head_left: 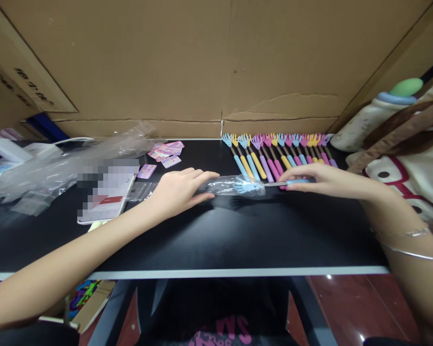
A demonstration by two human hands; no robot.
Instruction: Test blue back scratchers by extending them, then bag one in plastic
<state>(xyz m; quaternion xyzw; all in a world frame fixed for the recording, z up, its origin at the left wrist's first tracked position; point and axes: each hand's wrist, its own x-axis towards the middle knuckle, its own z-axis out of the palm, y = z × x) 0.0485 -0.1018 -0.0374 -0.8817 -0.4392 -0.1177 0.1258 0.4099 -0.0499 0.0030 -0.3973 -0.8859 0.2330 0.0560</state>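
Observation:
In the head view, my right hand (310,179) pinches the blue handle (300,181) of an extendable back scratcher. Its light-blue claw head (246,185) lies inside a clear, narrow plastic bag (223,185), while the metal rod sticks out of the bag's right end. My left hand (182,190) lies over the bag left of the claw, thumb and fingers on either side of it; the palm side is hidden. Behind my right hand, a row of back scratchers (261,166) in blue, yellow, pink and purple lies side by side, claws toward the cardboard.
Small printed cards (169,153) lie at the back, left of the scratchers. A phone (110,197) and a pile of clear bags (68,163) are at left. A tall cardboard wall (202,62) closes the back. At right stand a bottle (364,120) and a cloth bag (411,168).

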